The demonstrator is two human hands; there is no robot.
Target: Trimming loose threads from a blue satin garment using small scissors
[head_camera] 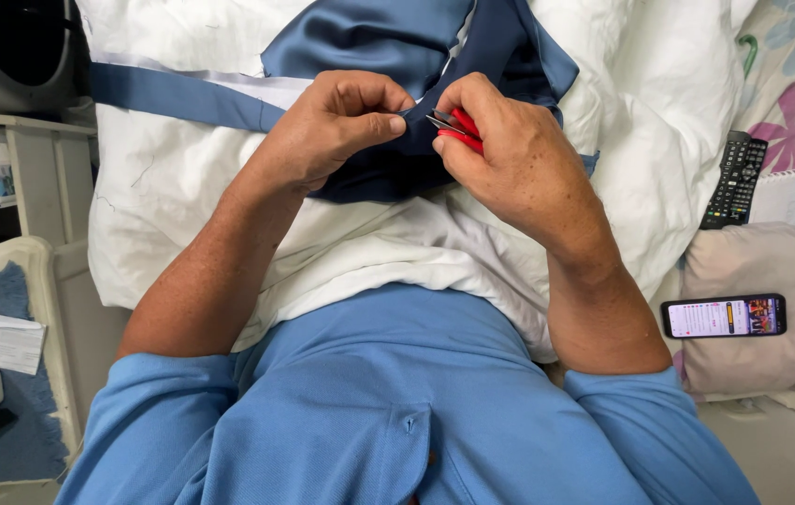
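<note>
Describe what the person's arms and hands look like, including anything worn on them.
Both arms are bare from above the elbow down, with short light-blue shirt sleeves ending at the upper arms. The left hand and right hand are bare: no gloves, and no rings, watch or bracelet show from this view.

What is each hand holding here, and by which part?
The right hand grips small red-handled snips by the handles. The left hand pinches a fold of the dark blue fabric beside the blades.
</note>
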